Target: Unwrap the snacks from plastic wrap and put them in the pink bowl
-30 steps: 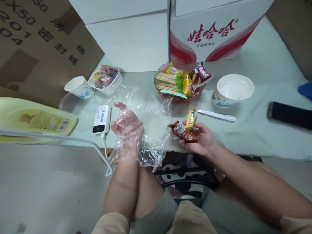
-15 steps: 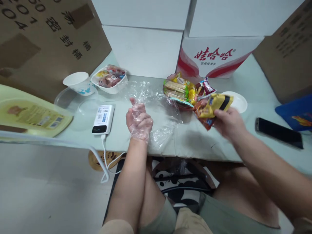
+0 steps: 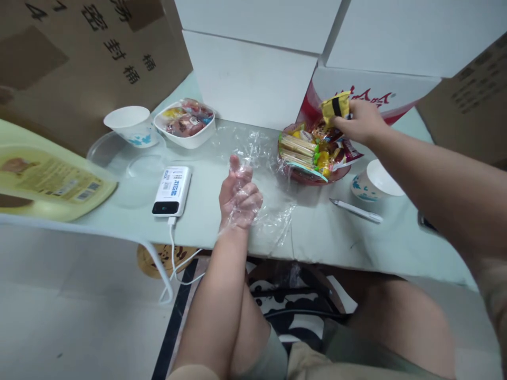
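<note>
My right hand (image 3: 360,121) grips a yellow snack packet with a black stripe (image 3: 336,108) above the back right of a reddish bowl (image 3: 338,176). The bowl holds a pack of thin sticks (image 3: 298,151) and several wrapped snacks, one with a purple wrapper (image 3: 354,151). My left hand (image 3: 241,198), inside thin clear plastic like a disposable glove, rests palm up over the table with its fingers curled in and the index finger partly raised. Nothing shows in it. Crumpled clear plastic film (image 3: 273,221) lies just right of it.
A white power bank (image 3: 172,191) with a cable lies left, near a paper cup (image 3: 130,126), a white tub of wrapped snacks (image 3: 190,138) and a yellow bottle (image 3: 51,179). Right are a pen (image 3: 356,210), another cup (image 3: 364,187) and a partly hidden phone (image 3: 425,222). Boxes (image 3: 249,79) line the back.
My right hand has moved up and back with the yellow packet, from the bowl's right to above its rear. The pen now shows. My left hand keeps its curled pose as the view shifts.
</note>
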Motion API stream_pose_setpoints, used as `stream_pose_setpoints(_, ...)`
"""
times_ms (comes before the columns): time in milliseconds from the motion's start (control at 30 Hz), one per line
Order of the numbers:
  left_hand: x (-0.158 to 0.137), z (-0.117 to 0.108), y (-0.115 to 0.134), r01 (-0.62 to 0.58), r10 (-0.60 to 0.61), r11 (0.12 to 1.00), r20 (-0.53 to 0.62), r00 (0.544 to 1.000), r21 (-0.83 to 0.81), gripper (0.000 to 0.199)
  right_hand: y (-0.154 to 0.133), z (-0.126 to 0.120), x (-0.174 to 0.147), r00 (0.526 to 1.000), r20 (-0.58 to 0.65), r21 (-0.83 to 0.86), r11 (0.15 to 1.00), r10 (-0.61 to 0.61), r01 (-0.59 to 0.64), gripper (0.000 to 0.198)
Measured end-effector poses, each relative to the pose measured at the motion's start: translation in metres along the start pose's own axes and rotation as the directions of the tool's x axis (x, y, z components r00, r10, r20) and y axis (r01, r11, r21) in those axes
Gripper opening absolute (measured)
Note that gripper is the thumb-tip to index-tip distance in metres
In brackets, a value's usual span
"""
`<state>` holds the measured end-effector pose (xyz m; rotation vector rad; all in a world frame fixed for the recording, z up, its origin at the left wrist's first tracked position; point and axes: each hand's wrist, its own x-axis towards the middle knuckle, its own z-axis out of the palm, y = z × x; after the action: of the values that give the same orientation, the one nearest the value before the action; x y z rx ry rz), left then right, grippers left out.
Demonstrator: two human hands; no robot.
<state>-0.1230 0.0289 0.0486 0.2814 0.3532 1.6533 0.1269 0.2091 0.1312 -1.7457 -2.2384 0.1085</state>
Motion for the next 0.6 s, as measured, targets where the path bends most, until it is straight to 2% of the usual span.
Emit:
stream_pose_setpoints(133,0.0,-0.008,0.0,0.001,-0.001,0.996,-0.001,1.0,0.09,0.026,0.001,-0.007,-0.007,0.994,0.007,-0.018,0.994,0.111,-0.111,0.046)
stream_pose_setpoints(333,0.001,-0.008,-0.006,0.021,-0.021,0.991,-0.001,1.0,0.134,0.028,-0.001,-0.003,0.001,0.981,0.088,-0.12,0.98,0.171,-0.16,0.069)
stream_pose_setpoints(467,0.0,0.001,-0.007,0.016,-0.014,0.99,-0.017,1.0,0.141,0.026,-0.003,0.004,0.01,0.989,0.097,-0.168,0.981,0.109,-0.092,0.06)
stream_pose_setpoints(600,-0.002,0.006,-0.007,0.019,-0.009,0.983,-0.054,0.998,0.181,0.022,-0.008,0.017,0.015,0.973,0.092,-0.198,0.961,0.213,-0.191,0.056)
